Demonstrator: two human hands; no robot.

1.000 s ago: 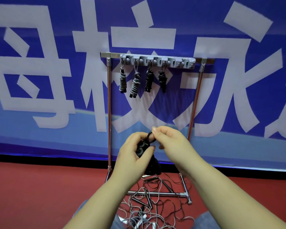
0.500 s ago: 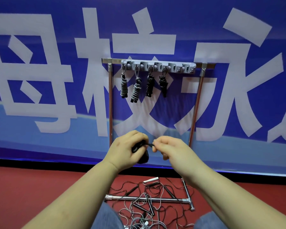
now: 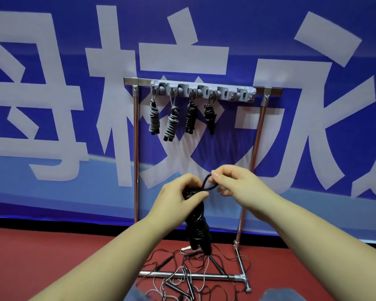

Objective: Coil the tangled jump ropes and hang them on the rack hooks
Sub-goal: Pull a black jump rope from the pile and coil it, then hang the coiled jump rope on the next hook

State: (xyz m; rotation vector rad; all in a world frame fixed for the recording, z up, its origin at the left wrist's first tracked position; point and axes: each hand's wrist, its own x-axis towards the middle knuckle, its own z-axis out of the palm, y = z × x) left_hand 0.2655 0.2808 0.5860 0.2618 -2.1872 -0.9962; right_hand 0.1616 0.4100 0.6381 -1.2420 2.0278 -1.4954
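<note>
Since the earlier frames the black coiled rope [image 3: 198, 227] has dropped to hang long below the hands, where before it sat bunched in the left palm, and a loop [image 3: 207, 184] has been drawn up out of its top; the bundle now sits at lower centre of the frame, its wraps glossy and tight, its foot dark and hard to separate from the cords behind it. Left of centre, the left hand [image 3: 178, 198] curls round the head of the bundle, thumb across the front; its palm side is hidden. Right of it, the right hand [image 3: 240, 183] pinches the loop between thumb and forefinger, the other fingers loosely bent. Both forearms are cut off by the lower edge. At upper centre the rack [image 3: 135, 148] carries a grey hook strip [image 3: 204, 92]; four bundles hang from it, two grey-wrapped [image 3: 154, 118] on the left, two black [image 3: 191, 117] to their right; the strip's right-hand hooks are too small to count. On the red floor [image 3: 41, 257] at bottom centre lies a tangle of loose ropes [image 3: 182, 279]; their number cannot be told.
</note>
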